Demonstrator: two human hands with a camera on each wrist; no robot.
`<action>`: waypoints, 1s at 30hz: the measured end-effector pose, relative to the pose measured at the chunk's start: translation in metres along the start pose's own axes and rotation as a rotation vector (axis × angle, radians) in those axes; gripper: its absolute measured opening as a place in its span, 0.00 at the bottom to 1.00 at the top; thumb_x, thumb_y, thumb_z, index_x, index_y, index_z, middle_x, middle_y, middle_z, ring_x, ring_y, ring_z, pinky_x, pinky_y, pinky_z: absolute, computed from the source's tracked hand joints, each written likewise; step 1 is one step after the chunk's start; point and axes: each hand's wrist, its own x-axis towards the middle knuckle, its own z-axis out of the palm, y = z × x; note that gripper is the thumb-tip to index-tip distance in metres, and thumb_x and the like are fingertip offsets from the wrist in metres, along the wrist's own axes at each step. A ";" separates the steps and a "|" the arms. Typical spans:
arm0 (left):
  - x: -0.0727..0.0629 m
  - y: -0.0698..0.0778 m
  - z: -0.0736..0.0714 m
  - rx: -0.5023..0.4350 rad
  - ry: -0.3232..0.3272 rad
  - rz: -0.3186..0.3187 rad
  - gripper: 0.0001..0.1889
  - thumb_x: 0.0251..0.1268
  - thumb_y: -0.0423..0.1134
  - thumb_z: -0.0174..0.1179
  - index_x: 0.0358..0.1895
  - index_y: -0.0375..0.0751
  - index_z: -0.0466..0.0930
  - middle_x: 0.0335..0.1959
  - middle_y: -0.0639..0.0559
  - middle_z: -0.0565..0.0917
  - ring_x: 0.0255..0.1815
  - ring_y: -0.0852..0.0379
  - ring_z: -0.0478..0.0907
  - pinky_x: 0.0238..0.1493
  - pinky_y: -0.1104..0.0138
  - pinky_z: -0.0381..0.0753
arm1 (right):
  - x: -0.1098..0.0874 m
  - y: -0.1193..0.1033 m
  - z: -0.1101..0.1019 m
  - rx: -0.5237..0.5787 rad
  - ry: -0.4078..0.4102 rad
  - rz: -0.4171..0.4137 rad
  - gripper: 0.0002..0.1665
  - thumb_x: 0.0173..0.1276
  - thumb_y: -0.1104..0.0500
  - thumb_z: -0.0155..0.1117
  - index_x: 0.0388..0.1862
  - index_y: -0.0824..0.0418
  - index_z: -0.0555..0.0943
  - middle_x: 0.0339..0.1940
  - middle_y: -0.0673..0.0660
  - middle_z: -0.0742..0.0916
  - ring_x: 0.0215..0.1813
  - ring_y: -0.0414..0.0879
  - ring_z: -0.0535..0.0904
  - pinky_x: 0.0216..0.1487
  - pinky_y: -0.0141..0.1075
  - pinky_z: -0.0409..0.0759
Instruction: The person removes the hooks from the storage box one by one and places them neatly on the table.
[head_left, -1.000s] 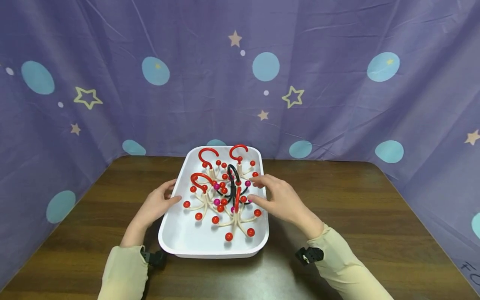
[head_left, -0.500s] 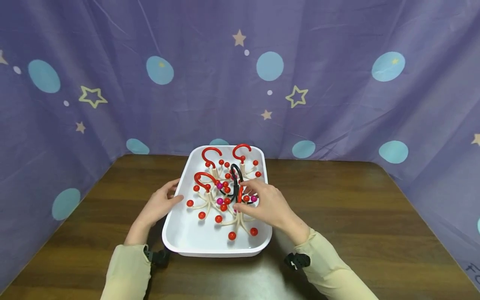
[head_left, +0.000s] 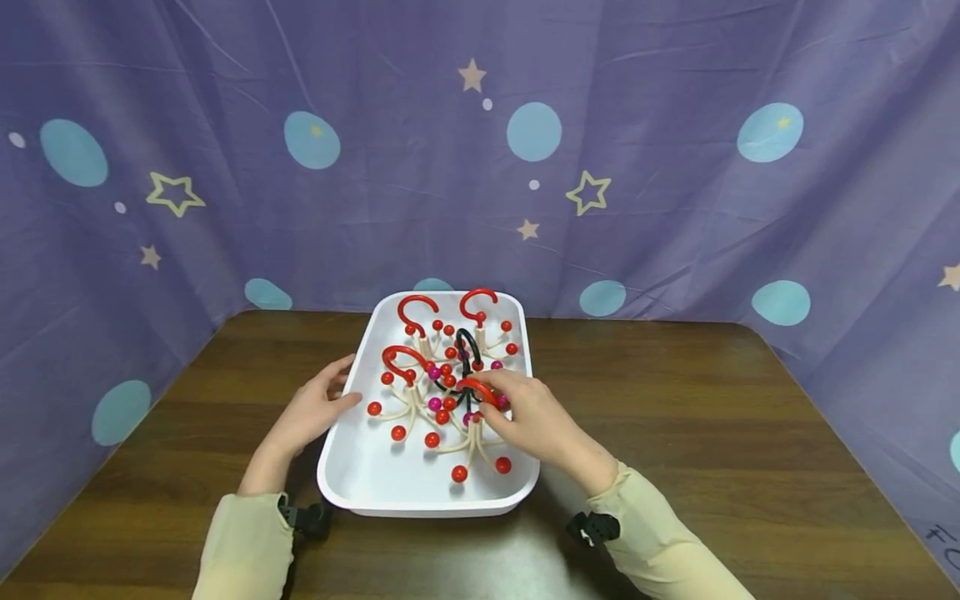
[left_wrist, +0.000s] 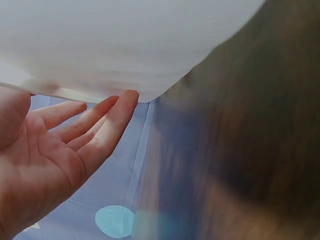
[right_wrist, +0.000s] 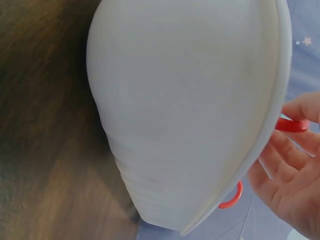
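A white plastic tray (head_left: 375,483) holds several hook-handled pieces that look like head massagers, with thin arms ending in balls. My right hand (head_left: 534,421) reaches over the right rim and pinches the red hook (head_left: 476,385) of the nearest cream massager (head_left: 474,437). In the right wrist view, that red hook (right_wrist: 292,125) shows between thumb and finger, partly behind the rim. A black massager (head_left: 466,363) with magenta balls stands just behind it. My left hand (head_left: 307,410) holds the tray's left rim, thumb over the edge, fingers (left_wrist: 120,117) against the outer wall.
Three other cream massagers with red hooks stand further back in the tray, among them the left one (head_left: 411,398) and two at the far end. Brown wooden table (head_left: 675,417) surrounds the tray. A purple curtain (head_left: 645,250) hangs close behind the table's far edge.
My right hand has moved left from the tray's right rim and taken hold of the nearest red hook. The hook has turned sideways, toward my hand. My left hand stays at the rim.
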 end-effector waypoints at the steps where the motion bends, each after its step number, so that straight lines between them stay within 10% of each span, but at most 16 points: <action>1: 0.000 0.000 0.000 -0.005 -0.002 -0.001 0.33 0.62 0.36 0.54 0.69 0.35 0.52 0.55 0.30 0.70 0.51 0.38 0.74 0.41 0.58 0.79 | 0.000 0.000 0.001 0.009 0.010 -0.005 0.18 0.59 0.62 0.61 0.50 0.59 0.78 0.44 0.52 0.84 0.45 0.41 0.79 0.48 0.36 0.76; 30: 0.000 -0.006 -0.002 -0.031 -0.003 -0.012 0.30 0.65 0.39 0.52 0.69 0.37 0.54 0.55 0.30 0.70 0.50 0.39 0.75 0.41 0.59 0.79 | 0.010 0.001 -0.001 0.155 0.073 0.012 0.12 0.62 0.63 0.60 0.45 0.58 0.81 0.42 0.51 0.85 0.38 0.38 0.79 0.35 0.26 0.77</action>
